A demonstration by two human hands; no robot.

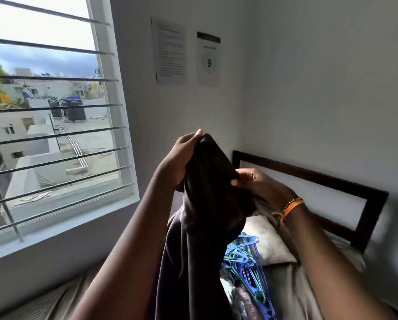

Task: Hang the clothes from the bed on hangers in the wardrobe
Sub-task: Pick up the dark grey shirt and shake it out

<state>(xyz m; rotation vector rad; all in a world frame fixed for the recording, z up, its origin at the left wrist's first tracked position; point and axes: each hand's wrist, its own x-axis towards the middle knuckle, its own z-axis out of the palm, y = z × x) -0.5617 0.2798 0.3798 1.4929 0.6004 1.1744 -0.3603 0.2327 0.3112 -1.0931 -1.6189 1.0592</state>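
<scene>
One dark garment [202, 227], one pillow [266, 239], two wall papers [170, 50], many hangers [244, 259]

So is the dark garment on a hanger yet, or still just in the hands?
Just in the hands: left hand and right hand grip the garment; the hangers lie piled on the bed.

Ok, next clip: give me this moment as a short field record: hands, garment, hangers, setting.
left hand: left hand grips the top of the dark garment, raised
right hand: right hand pinches the same garment's edge
garment: hangs down between the arms, not on a hanger
hangers: blue and green hangers piled on the bed, beside the pillow
wardrobe: not in view
</scene>
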